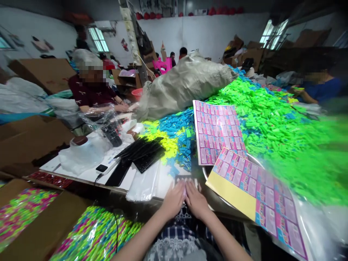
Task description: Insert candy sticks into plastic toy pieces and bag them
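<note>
My left hand [175, 198] and my right hand [196, 201] are side by side at the table's front edge. Their fingers are pressed together and point away from me, with the thumbs and index fingers meeting. A small pale pink piece [185, 192] shows between them, mostly covered, and its kind is unclear. Under and beyond the fingertips lies something dark and flat. Just right of my hands, a yellow-backed sheet of pink and purple labels [244, 177] rests over a metal basin [204, 173]. A second label sheet [217, 127] leans behind it.
Clear plastic bags [143, 181] and black strips [141, 152] lie to the left. Green clip-like plastic pieces [285, 145] are heaped on the right, with a grey sack [187, 85] behind. Boxes of colourful packs [92, 232] stand below left. Co-workers [92, 87] sit around the table.
</note>
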A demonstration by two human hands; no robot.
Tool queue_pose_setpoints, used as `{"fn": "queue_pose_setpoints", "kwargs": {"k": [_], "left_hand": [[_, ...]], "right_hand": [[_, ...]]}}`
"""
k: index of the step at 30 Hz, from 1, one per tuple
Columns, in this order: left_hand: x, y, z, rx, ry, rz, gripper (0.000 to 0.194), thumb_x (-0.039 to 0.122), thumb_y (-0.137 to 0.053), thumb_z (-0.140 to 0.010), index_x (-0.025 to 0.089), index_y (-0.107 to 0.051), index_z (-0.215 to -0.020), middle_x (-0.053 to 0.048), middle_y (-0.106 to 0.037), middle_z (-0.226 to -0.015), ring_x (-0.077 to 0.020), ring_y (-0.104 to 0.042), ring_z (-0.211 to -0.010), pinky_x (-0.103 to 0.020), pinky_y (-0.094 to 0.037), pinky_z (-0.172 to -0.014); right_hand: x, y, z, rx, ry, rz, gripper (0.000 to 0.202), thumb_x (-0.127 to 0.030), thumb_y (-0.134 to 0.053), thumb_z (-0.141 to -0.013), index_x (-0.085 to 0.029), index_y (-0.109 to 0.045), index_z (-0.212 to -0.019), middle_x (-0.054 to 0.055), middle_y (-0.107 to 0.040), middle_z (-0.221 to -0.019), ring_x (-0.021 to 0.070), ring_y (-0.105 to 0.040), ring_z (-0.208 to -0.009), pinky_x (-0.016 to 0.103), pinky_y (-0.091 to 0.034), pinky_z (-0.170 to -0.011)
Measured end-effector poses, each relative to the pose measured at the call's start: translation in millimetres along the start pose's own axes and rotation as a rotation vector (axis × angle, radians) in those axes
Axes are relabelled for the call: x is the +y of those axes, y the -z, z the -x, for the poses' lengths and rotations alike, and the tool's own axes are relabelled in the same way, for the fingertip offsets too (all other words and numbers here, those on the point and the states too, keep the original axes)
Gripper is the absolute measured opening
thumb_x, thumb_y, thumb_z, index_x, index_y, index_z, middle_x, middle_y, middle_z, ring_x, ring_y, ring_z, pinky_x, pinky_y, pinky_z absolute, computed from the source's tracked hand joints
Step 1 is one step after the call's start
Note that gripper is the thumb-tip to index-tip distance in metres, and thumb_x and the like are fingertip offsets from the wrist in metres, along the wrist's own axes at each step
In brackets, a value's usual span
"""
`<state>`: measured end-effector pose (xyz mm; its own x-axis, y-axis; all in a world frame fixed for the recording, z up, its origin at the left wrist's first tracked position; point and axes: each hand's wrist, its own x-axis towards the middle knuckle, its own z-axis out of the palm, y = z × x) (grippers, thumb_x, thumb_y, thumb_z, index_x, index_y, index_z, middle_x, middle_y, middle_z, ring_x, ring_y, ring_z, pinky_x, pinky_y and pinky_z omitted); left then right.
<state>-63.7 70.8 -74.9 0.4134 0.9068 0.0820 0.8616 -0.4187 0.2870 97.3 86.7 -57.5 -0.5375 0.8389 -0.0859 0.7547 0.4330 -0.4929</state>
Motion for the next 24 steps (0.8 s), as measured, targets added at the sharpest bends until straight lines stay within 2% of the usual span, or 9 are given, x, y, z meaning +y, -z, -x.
{"fn": "queue_pose_setpoints", "kwargs": {"k": [4, 8, 11, 14, 15, 18, 19, 21, 24], "left_hand": [[6.4, 12.6, 8.3, -0.026, -0.022, 0.034, 0.051, 0.038, -0.025, -0.089, 0.023, -0.018, -0.138, -0.007, -0.028, -0.143, -0.0198, -0.023, -0.132, -0.045, -0.014, -0.110], [19.9, 37.5, 34.4, -0.152, -0.039, 0.123, 0.063, 0.046, -0.035, -0.085, 0.023, -0.013, -0.139, -0.008, -0.026, -0.144, -0.0225, -0.023, -0.133, -0.046, -0.016, -0.110], [19.4, 66.2, 48.1, -0.347, -0.069, 0.263, 0.059, 0.050, -0.041, -0.081, 0.027, -0.029, -0.135, -0.006, -0.034, -0.140, -0.0236, -0.033, -0.128, -0.041, -0.028, -0.105], [-14.4, 107.3, 44.0, -0.454, -0.017, 0.455, 0.039, 0.048, -0.037, -0.084, 0.035, -0.052, -0.117, 0.004, -0.057, -0.122, -0.0167, -0.055, -0.108, -0.028, -0.043, -0.091], [-34.4, 123.1, 39.4, -0.375, 0.066, 0.476, 0.039, 0.046, -0.032, -0.086, 0.033, -0.054, -0.116, 0.004, -0.059, -0.119, -0.0157, -0.056, -0.105, -0.027, -0.044, -0.091], [-109.0, 168.8, 24.4, 0.176, 0.362, 0.248, 0.040, 0.035, -0.035, -0.083, 0.023, -0.054, -0.116, -0.001, -0.056, -0.123, -0.0182, -0.050, -0.113, -0.032, -0.037, -0.099], [-133.8, 181.5, 20.6, 0.277, 0.439, 0.195, 0.044, 0.031, -0.034, -0.083, 0.017, -0.049, -0.121, -0.004, -0.050, -0.129, -0.0200, -0.044, -0.119, -0.036, -0.031, -0.103], [-175.4, 200.3, 15.9, 0.381, 0.544, 0.135, 0.051, 0.026, -0.035, -0.080, 0.009, -0.038, -0.128, -0.011, -0.041, -0.136, -0.0246, -0.033, -0.127, -0.042, -0.022, -0.107], [-209.2, 212.0, 12.7, 0.407, 0.605, 0.114, 0.056, 0.025, -0.044, -0.074, 0.005, -0.039, -0.127, -0.014, -0.042, -0.134, -0.0290, -0.034, -0.125, -0.043, -0.023, -0.106]], "right_hand": [[4.3, -10.3, 0.2, 0.004, -0.028, -0.035, 0.053, -0.037, -0.024, -0.090, -0.017, -0.021, -0.140, 0.001, -0.016, -0.146, 0.0192, -0.011, -0.135, 0.041, -0.017, -0.109], [7.8, -15.6, -1.7, 0.035, -0.012, -0.055, 0.054, -0.041, -0.026, -0.090, -0.020, -0.020, -0.140, 0.000, -0.018, -0.146, 0.0188, -0.012, -0.134, 0.040, -0.022, -0.108], [6.5, -16.8, -3.5, 0.036, -0.060, -0.034, 0.055, -0.040, -0.027, -0.089, -0.017, -0.022, -0.139, 0.003, -0.017, -0.146, 0.0206, -0.011, -0.134, 0.041, -0.020, -0.109], [-5.1, -7.2, 5.8, 0.042, -0.041, -0.021, 0.057, -0.040, -0.031, -0.088, -0.016, -0.022, -0.139, 0.005, -0.014, -0.146, 0.0239, -0.009, -0.135, 0.046, -0.017, -0.109], [-11.5, -0.5, 12.9, 0.050, 0.005, -0.031, 0.057, -0.040, -0.032, -0.088, -0.017, -0.021, -0.140, 0.005, -0.015, -0.146, 0.0241, -0.010, -0.135, 0.046, -0.018, -0.109], [-31.7, 29.3, 43.5, 0.076, 0.231, -0.066, 0.054, -0.036, -0.034, -0.088, -0.026, -0.019, -0.140, 0.001, -0.030, -0.142, 0.0207, -0.023, -0.132, 0.042, -0.026, -0.107], [-35.8, 41.1, 54.6, 0.093, 0.311, -0.057, 0.052, -0.033, -0.035, -0.088, -0.029, -0.021, -0.139, 0.000, -0.037, -0.138, 0.0194, -0.030, -0.129, 0.041, -0.027, -0.108], [-35.1, 64.2, 74.8, 0.177, 0.414, 0.004, 0.050, -0.029, -0.039, -0.087, -0.033, -0.026, -0.136, -0.002, -0.048, -0.130, 0.0187, -0.044, -0.121, 0.042, -0.026, -0.108], [-7.3, 90.0, 98.8, 0.377, 0.326, 0.157, 0.051, -0.031, -0.046, -0.083, -0.033, -0.033, -0.133, 0.002, -0.053, -0.125, 0.0234, -0.050, -0.114, 0.048, -0.027, -0.105]]}}
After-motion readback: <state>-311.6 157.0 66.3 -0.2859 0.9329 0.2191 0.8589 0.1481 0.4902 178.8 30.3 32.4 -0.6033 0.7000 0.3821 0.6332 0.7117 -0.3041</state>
